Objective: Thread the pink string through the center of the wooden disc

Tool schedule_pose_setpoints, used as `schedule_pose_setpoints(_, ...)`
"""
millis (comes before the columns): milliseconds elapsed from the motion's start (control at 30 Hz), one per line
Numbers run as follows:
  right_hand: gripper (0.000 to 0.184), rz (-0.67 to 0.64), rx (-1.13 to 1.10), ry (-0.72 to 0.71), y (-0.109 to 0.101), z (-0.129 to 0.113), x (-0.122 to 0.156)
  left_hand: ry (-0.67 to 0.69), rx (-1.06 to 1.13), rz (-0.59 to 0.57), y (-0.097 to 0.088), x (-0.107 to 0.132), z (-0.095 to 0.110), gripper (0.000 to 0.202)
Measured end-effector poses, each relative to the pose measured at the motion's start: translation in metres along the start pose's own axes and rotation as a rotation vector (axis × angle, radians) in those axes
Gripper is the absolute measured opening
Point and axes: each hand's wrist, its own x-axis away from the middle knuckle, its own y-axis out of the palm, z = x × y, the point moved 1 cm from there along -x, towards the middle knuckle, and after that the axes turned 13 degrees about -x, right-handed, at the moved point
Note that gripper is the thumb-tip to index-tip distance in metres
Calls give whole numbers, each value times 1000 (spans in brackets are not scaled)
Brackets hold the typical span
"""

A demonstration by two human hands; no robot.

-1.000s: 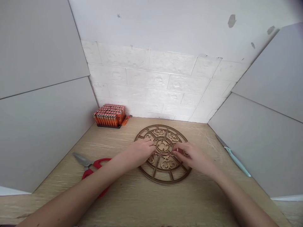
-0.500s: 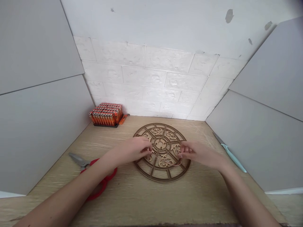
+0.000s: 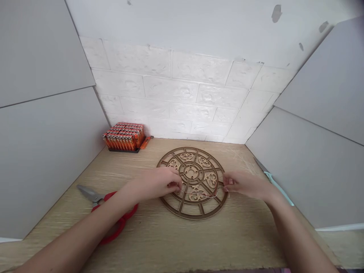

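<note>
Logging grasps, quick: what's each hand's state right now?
Left hand: closed, pinching thin pale thread.
Right hand: closed, apparently pinching the same thread.

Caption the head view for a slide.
Left hand and right hand hold a slack thread over a round openwork disc; red-handled scissors lie to the left.

Back L of table: blk tray w/ rows of orange, metal-topped lighters; orange item w/ dark tip just beside. Front L: scissors, red handles, partly hidden. Far R: knife, lt-teal handle, near grey R panel. Wht brick-pattern wall at rear.
</note>
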Motion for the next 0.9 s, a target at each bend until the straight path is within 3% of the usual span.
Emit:
schedule_pose_setpoints(267, 13, 85, 30, -32, 3, 4, -5, 37, 52, -22, -4, 2, 7, 15)
schedule_pose_setpoints(667, 8, 92, -18, -35, 4, -2, -4, -48, 44, 23, -1, 2, 19, 20)
schedule_pose_setpoints(900, 6, 104, -65, -109, 7, -9, -4, 0, 18, 34, 5, 1, 28, 14)
